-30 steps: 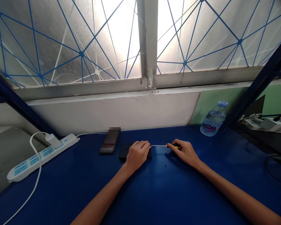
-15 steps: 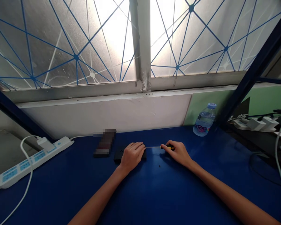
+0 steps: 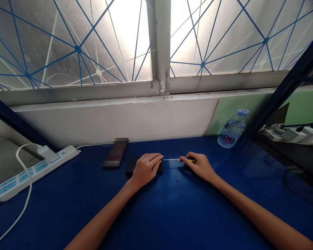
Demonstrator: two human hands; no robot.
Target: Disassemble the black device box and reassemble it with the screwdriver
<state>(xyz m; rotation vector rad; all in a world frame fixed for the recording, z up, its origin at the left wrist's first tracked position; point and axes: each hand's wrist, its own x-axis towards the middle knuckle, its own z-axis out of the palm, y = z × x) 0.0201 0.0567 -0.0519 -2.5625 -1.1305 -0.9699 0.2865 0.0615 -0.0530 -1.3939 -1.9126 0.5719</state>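
A flat black box (image 3: 130, 166) lies on the blue table, partly hidden under my left hand (image 3: 146, 167). My left hand holds it from above, with the fingers over its top and right end. In my right hand (image 3: 199, 164) is a screwdriver with a yellow and black handle (image 3: 190, 160). Its thin metal shaft (image 3: 171, 159) points left and level, the tip reaching the box's right end beside my left fingertips. What the tip touches cannot be made out. A tiny dark piece (image 3: 177, 180), perhaps a screw, rests on the table between my hands.
At the left lies a white power strip (image 3: 36, 172) with a plug and white cable. Behind the box is a blurred dark object (image 3: 116, 153). A water bottle (image 3: 233, 128) stands at the back right, near a blue frame post (image 3: 284, 85) and more plugs (image 3: 294, 134).
The view has shifted slightly, so the surroundings sit a little higher. My hands, the box and the screwdriver keep nearly the same arrangement; my right fingers have moved slightly on the handle.
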